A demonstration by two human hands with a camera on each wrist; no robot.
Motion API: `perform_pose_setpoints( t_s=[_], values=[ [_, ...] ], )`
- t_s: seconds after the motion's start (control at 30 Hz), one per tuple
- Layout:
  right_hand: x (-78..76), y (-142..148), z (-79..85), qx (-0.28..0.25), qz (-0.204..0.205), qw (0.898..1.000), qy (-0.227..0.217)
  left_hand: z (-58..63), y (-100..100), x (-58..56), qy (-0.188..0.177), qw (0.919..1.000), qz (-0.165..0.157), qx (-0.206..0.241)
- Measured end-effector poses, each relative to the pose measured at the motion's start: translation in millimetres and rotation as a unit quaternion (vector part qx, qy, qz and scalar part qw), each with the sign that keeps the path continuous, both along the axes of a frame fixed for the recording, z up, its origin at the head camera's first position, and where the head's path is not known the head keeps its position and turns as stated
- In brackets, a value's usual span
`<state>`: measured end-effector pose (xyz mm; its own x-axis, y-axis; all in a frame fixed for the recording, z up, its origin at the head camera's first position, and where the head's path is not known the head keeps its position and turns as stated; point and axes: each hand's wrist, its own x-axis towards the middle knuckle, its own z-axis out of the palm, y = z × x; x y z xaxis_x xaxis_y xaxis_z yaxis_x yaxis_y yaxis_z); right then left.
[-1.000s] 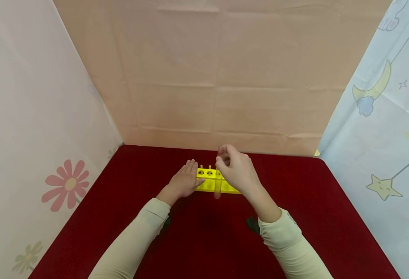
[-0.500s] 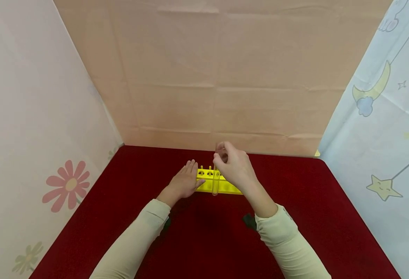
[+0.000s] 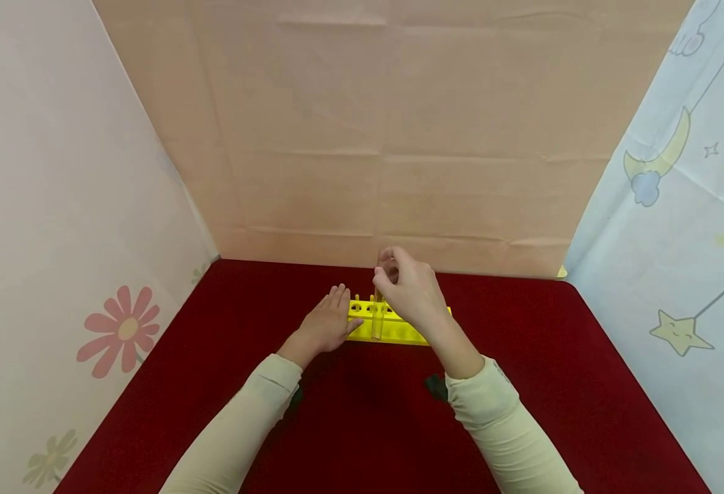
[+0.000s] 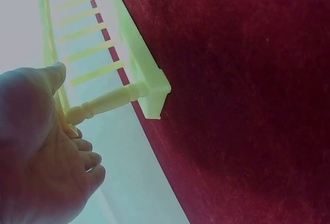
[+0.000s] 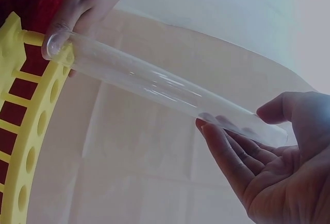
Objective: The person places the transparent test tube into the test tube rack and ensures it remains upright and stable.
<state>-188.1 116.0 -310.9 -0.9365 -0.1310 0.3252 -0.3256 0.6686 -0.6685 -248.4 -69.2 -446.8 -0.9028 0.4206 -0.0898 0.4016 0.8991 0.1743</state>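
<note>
A yellow test tube rack [image 3: 405,335] stands on the table, with a row of round holes along its top. My left hand [image 3: 321,322] rests against the rack's left end, fingers straight and thumb on the front edge; the left wrist view shows the hand at the top bar [image 4: 61,98]. My right hand [image 3: 414,291] pinches a clear glass test tube [image 3: 377,326] near its upper end, thumb on one side and fingertips on the other. In the right wrist view the rounded bottom of the tube [image 5: 139,80] overlaps the rack and my left thumb. The right hand hides part of the rack.
Dark red cloth [image 3: 362,425] covers the table. A creased tan sheet [image 3: 374,123] hangs behind it. White sheets with printed flowers [image 3: 125,329] and a smiling star [image 3: 676,333] flank the left and right sides. Dark pieces [image 3: 436,387] show under the wrists.
My right hand has moved slightly left and away from me with the test tube, whose bottom now overlaps the rack's front instead of hanging below it. My left hand stays put.
</note>
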Motion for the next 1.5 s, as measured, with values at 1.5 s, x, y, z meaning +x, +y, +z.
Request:
perform_pose_setpoints(
  t_s=[1.5],
  values=[
    [-21.1, -16, 8.8, -0.018, 0.013, 1.000, 0.006, -2.5, 2, 1.9, 0.016, 0.9997, 0.006, 0.018]
  ],
)
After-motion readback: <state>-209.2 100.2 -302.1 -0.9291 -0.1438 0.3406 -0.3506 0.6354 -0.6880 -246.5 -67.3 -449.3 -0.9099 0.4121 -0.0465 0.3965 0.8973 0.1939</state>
